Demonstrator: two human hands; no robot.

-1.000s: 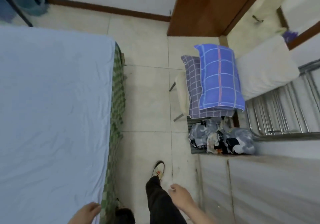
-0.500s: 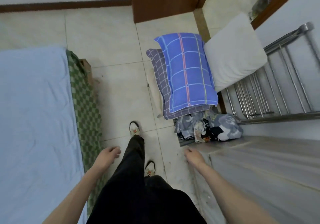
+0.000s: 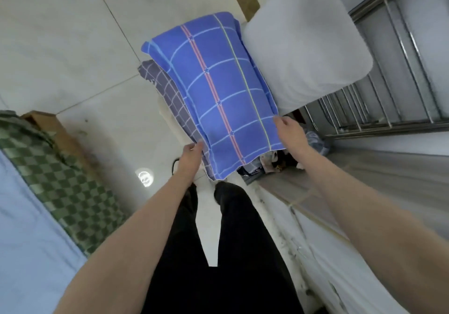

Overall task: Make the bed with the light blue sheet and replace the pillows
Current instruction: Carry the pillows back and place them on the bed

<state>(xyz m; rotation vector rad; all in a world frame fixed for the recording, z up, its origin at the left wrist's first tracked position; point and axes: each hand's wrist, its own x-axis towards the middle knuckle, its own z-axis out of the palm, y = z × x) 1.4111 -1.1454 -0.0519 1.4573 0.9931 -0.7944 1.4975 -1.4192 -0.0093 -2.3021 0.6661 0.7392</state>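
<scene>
3 pillows stacked by the metal rail (image 3: 379, 109): blue plaid pillow (image 3: 218, 95) on top, grey checked pillow (image 3: 170, 90) under it, plain white pillow (image 3: 303, 41) just beside on the right, all soft rectangular cloth. 2 hands: left hand (image 3: 190, 154) pinches the near left edge of the stack, right hand (image 3: 288, 128) grips the blue pillow's near right edge. Light blue sheet (image 3: 26, 241) lies smooth on the bed at far left, over a green checkered cover (image 3: 56, 175).
</scene>
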